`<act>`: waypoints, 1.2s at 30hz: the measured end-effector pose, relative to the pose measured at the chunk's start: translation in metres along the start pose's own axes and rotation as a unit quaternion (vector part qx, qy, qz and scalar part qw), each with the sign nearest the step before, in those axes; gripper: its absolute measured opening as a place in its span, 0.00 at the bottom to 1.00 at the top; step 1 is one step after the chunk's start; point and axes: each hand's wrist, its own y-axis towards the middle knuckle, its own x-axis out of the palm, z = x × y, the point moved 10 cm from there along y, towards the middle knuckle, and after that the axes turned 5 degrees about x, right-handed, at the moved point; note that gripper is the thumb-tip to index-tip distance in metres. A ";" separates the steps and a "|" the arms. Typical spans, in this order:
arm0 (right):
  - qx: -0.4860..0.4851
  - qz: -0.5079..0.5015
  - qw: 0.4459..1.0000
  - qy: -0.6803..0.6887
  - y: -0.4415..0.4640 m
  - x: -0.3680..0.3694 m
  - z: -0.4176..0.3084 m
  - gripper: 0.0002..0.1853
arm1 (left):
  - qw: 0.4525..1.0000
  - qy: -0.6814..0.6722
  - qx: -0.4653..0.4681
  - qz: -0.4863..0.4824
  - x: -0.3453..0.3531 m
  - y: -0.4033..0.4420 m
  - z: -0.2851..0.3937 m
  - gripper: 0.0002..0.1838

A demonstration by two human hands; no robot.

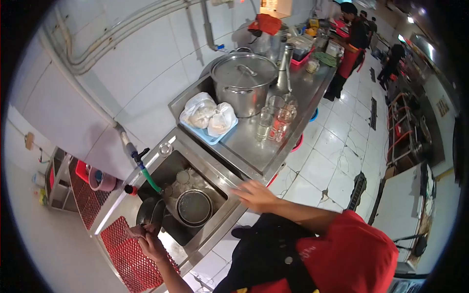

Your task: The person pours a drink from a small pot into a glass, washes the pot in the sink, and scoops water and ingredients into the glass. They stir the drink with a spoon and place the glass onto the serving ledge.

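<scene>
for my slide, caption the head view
Left hand holding a dark pan at a steel sink near the green hose

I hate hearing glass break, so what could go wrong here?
The left hand seems to hold the dark pan at the sink. If its grip slips, the pan might bang into the glasses in there and chip one. The mugs stand close together near the front edge of the counter; a bump could perhaps knock one onto the floor.

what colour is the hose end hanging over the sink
The hose end is green; head view.
</scene>
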 end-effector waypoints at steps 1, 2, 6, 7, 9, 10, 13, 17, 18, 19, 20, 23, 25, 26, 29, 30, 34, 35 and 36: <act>0.008 -0.014 1.000 -0.003 -0.022 -0.010 0.002 0.27 | 0.999 -0.014 0.001 0.042 -0.005 -0.008 -0.004 0.19; 0.021 -0.025 0.999 -0.010 -0.040 -0.020 0.006 0.26 | 0.999 -0.015 -0.002 0.034 -0.006 -0.010 -0.001 0.19; 0.142 -0.064 0.987 -0.034 -0.090 -0.025 0.053 0.23 | 0.997 0.014 -0.018 0.078 -0.019 -0.015 0.015 0.07; 0.127 -0.066 0.989 -0.045 -0.086 -0.035 0.048 0.21 | 0.997 0.002 -0.024 0.074 -0.013 -0.023 0.009 0.13; 0.095 -0.042 0.994 -0.042 -0.073 -0.053 0.034 0.19 | 0.996 -0.013 -0.015 0.090 -0.010 -0.035 0.003 0.12; 0.107 -0.044 0.993 -0.018 -0.065 -0.058 0.031 0.17 | 0.995 -0.022 -0.009 0.098 -0.010 -0.038 0.002 0.11; 0.069 -0.027 0.997 -0.030 -0.061 -0.058 0.038 0.14 | 0.996 -0.037 -0.075 0.012 0.005 -0.055 -0.010 0.12; 0.054 -0.027 0.998 -0.019 -0.082 -0.083 0.048 0.13 | 0.997 0.049 -0.065 0.012 -0.026 -0.038 0.021 0.13; 0.076 -0.002 0.997 0.015 -0.090 -0.093 0.061 0.13 | 0.996 0.078 -0.050 0.005 -0.032 -0.034 0.030 0.13; 0.082 0.008 0.996 0.029 -0.104 -0.094 0.081 0.13 | 0.995 0.091 -0.041 0.002 -0.034 -0.029 0.039 0.12; 0.080 0.009 0.996 0.037 -0.120 -0.099 0.096 0.13 | 0.994 0.105 -0.031 0.000 -0.037 -0.024 0.046 0.13; 0.107 -0.096 0.989 -0.032 -0.172 -0.115 0.156 0.13 | 0.990 0.109 -0.090 -0.022 -0.047 -0.018 0.059 0.14; 0.182 -0.074 0.980 0.013 -0.218 -0.136 0.211 0.12 | 0.973 0.197 -0.099 -0.064 -0.067 -0.005 0.093 0.15; 0.261 -0.052 0.963 0.050 -0.249 -0.146 0.247 0.11 | 0.971 0.206 -0.097 -0.066 -0.081 0.001 0.115 0.15; 0.338 -0.069 0.938 0.011 -0.353 -0.162 0.336 0.11 | 0.984 0.170 -0.024 0.040 -0.123 0.040 0.223 0.15; 0.364 -0.075 0.928 0.004 -0.393 -0.167 0.360 0.11 | 0.985 0.162 0.012 0.056 -0.131 0.051 0.262 0.17; 0.493 -0.079 0.866 -0.037 -0.561 -0.181 0.420 0.10 | 0.979 -0.066 -0.140 0.133 -0.127 0.074 0.392 0.17; 0.533 -0.102 0.839 -0.037 -0.608 -0.174 0.431 0.10 | 0.967 -0.094 -0.210 0.111 -0.114 0.071 0.424 0.17; 0.572 -0.123 0.810 -0.039 -0.656 -0.163 0.435 0.11 | 0.943 -0.172 -0.266 0.099 -0.087 0.051 0.448 0.18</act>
